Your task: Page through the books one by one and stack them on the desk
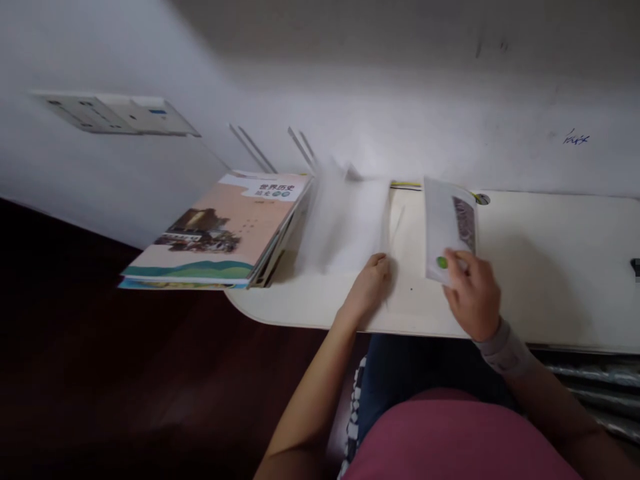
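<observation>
My left hand [369,285] is closed on the lower right edge of a blurred, whitish sheet [347,223], held above the table. Whether that sheet is paper or clear plastic I cannot tell. To the right, my right hand [473,290] grips a thin pale booklet [437,223] by its lower corner. The booklet bears a dark printed picture and a green dot, and it is tilted up off the table. Left of the sheet lies a stack of books; the top textbook [215,230] has a pink cover with a building and green hills.
The white table [525,267] has a rounded left corner and meets the wall at the back. A cable hole [483,199] and a yellow strip lie along its rear edge. Wall sockets [120,115] are at upper left. A dark object [635,265] shows at the right edge.
</observation>
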### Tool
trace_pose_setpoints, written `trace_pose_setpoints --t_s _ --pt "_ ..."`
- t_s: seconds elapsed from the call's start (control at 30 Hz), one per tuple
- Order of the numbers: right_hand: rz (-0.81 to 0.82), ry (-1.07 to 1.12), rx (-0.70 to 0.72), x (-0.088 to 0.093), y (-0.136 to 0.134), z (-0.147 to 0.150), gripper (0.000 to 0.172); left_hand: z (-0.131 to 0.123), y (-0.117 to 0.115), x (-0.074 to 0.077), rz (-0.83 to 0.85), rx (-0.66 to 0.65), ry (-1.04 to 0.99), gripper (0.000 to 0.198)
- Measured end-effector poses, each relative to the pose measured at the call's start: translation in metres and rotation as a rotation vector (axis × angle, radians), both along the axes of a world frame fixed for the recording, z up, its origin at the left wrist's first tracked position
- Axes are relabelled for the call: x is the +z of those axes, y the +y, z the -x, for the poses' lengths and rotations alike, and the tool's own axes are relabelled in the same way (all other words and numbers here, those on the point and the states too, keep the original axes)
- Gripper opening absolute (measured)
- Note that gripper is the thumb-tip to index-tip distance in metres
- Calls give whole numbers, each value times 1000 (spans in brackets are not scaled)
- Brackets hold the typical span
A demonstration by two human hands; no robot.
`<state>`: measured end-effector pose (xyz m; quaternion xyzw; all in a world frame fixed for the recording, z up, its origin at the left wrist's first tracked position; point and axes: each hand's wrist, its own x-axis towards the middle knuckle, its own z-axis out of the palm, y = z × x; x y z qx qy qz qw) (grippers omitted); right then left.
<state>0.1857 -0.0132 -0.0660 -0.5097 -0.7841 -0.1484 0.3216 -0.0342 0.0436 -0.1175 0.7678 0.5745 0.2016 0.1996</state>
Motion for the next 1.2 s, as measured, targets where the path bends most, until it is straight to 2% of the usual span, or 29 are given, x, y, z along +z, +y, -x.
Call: trace_pose_setpoints --t_s 0.17,0.33,0.47,0.67,0.87,1.0,1.13,1.2 --pt "222 -286 124 -27 6 50 38 8 -3 3 -51 -118 -166 37" --pt "382 -341 164 -45 7 61 39 18 -3 -8 -51 -14 -259 38" --pt "434 -320 205 -44 8 56 35 19 -7 -20 -99 66 -279 38" --pt "504 -214 379 -36 14 36 35 13 -25 -20 -210 142 -206 33" --pt "514 -271 419 -35 22 25 31 14 -54 -24 -287 204 -180 30" --pt "562 -293 441 -31 25 25 22 15 -64 -27 -303 221 -199 29" --pt "682 -167 441 -26 28 22 10 17 -66 -22 -331 259 -231 29" --pt "740 -4 421 -27 28 18 12 16 -67 -17 -356 291 -255 28"
